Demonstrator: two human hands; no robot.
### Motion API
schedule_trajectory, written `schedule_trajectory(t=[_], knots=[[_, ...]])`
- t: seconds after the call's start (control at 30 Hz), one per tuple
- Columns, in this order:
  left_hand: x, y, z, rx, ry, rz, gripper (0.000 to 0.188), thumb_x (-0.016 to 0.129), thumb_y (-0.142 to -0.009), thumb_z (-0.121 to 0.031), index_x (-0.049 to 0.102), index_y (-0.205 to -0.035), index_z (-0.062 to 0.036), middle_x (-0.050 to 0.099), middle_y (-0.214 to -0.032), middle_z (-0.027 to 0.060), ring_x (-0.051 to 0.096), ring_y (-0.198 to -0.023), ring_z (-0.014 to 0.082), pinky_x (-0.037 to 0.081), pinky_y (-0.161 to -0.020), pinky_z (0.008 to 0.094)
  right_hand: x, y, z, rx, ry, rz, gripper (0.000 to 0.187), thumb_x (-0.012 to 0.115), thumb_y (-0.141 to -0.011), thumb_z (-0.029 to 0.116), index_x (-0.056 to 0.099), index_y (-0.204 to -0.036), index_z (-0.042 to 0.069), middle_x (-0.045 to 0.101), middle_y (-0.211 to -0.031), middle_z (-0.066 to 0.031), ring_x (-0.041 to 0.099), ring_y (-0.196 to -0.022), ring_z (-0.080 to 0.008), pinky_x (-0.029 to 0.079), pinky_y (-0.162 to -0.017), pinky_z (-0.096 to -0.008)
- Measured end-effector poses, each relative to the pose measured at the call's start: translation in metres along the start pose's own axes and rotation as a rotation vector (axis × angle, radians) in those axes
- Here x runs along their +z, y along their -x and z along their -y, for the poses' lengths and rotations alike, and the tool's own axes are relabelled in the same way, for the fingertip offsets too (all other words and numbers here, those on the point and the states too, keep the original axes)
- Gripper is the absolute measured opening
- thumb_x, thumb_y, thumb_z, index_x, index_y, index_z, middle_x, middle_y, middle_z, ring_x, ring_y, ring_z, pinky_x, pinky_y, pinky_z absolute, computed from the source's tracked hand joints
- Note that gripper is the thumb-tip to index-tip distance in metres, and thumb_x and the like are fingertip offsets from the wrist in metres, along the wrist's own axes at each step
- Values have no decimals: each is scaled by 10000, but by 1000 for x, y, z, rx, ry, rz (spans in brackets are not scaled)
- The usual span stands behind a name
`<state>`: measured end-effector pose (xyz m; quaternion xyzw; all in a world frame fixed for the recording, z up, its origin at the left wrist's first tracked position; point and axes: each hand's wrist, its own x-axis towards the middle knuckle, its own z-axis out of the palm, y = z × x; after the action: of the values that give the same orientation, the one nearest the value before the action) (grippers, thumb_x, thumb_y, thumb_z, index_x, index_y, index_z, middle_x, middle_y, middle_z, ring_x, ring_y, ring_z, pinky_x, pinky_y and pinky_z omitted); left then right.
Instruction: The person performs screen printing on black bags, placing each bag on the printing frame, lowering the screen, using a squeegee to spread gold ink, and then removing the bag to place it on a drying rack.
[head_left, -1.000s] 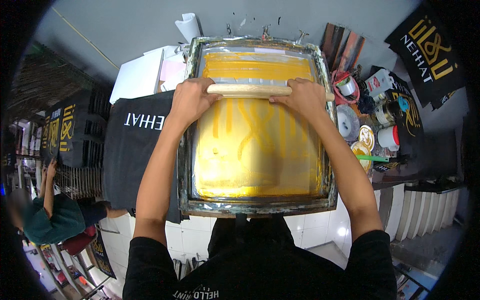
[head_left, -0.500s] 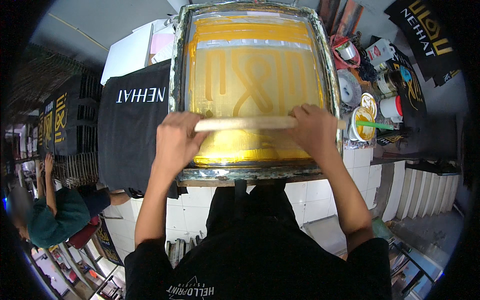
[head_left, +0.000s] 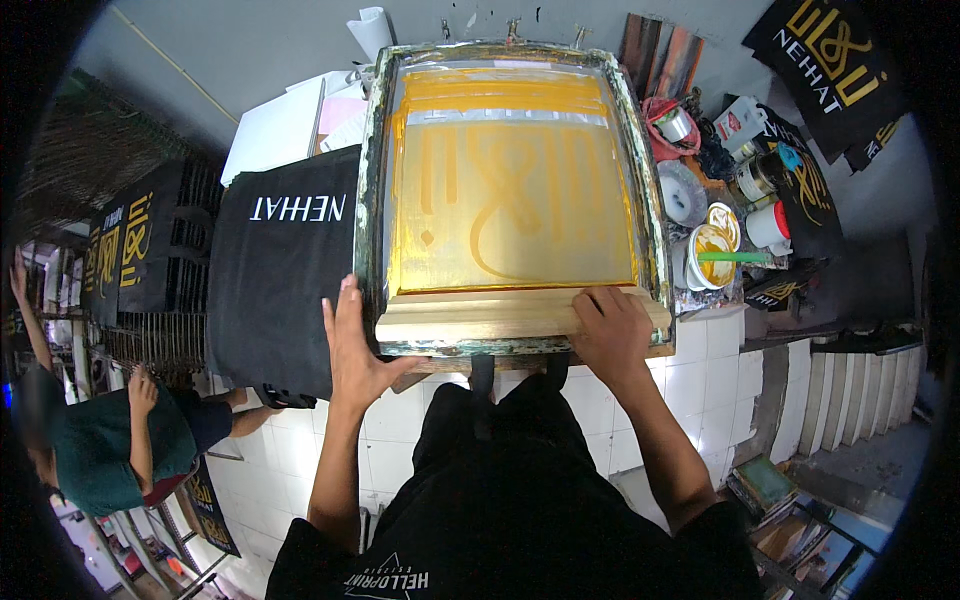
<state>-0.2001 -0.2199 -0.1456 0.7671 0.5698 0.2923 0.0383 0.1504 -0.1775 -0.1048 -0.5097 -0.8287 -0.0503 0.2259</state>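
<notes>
A screen-printing frame (head_left: 362,230) with worn, paint-flecked wood lies before me. Its mesh (head_left: 590,240) carries yellow ink and a looping pattern. Across the near end of the mesh rests a wide wooden squeegee (head_left: 470,314), a dark line of ink along its far edge. My right hand (head_left: 612,328) grips the squeegee near its right end. Off the squeegee, my left hand (head_left: 355,350) is at the frame's near left corner, thumb and fingers spread; whether it touches the wood I cannot tell.
Black printed fabric pieces (head_left: 275,290) are stacked left of the frame. To the right stand an ink tub (head_left: 690,262) with a green stick (head_left: 735,257), and several cans and jars. Printed black bags (head_left: 150,240) hang at the left, near another person in a green top (head_left: 110,440).
The squeegee has come toward me to the near end of the mesh. My left hand has let go of it and opened; my right hand still holds it.
</notes>
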Motion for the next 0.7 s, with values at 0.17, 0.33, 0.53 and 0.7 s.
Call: schedule_trajectory(t=[0.17, 0.33, 0.53, 0.7], knots=[[-13, 3, 11, 161, 27, -305, 1293, 889, -644, -584, 177, -1594, -70, 302, -1590, 271, 309, -1489, 387, 99, -1210, 634, -38, -6, 7, 12, -42, -129, 334, 723, -533, 53, 694, -862, 101, 680, -872, -55, 674, -809, -278, 519, -686, -388], [-69, -80, -34, 86, 273, -645, 1371, 890, -641, -602, 57, -1598, -83, 224, -1617, 256, 288, -1486, 392, 209, -1234, 535, -113, -78, -3, -90, 39, -427, 360, 721, -561, 31, 734, -917, 82, 740, -918, -96, 715, -867, -293, 547, -758, -385], [-9, -112, 62, -385, 362, -374, 826, 678, -942, -430, 313, -1534, 15, 411, -1510, 242, 429, -1385, 328, 389, -1113, 440, -196, -193, -5, -83, 226, -544, 271, 854, -703, 250, 717, -857, 74, 658, -780, -82, 652, -702, -289, 510, -657, -350], [36, -88, 86, -819, 436, 61, 511, 715, -925, -287, 599, -1272, 70, 696, -1091, 196, 649, -992, 248, 477, -916, 335, -235, -251, 14, 1, 186, -384, 312, 782, -837, 342, 767, -999, 75, 755, -888, -105, 699, -723, -196, 575, -695, -361]])
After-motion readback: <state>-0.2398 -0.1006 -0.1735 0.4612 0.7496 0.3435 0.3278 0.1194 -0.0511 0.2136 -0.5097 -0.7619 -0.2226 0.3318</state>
